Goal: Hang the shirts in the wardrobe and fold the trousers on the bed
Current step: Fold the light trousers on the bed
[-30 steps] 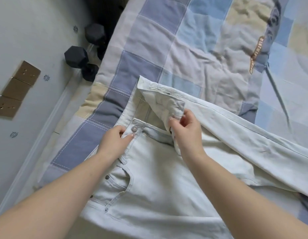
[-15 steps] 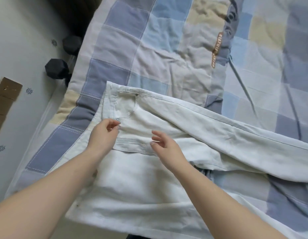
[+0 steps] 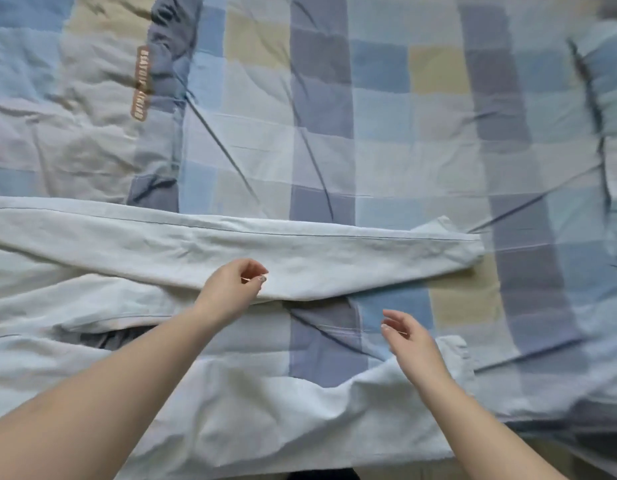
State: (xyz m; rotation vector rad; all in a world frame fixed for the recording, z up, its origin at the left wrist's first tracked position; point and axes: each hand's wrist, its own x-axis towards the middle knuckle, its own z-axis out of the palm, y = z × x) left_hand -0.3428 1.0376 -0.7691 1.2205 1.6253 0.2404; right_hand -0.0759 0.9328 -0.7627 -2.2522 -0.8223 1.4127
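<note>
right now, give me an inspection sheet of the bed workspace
surface: checked blue, grey and beige quilt, creased.
job's things: pale light-blue denim trousers lie flat, legs spread apart; far leg runs right to its hem, near leg lies under the forearms.
clutter: grey-and-blue garment with an orange lettered patch, far left.
grippers: left hand over the far leg's near edge, fingers curled, grip unclear; right hand open above the near leg.
cables: nothing seen.
surroundings: nothing seen beyond the bed.
</note>
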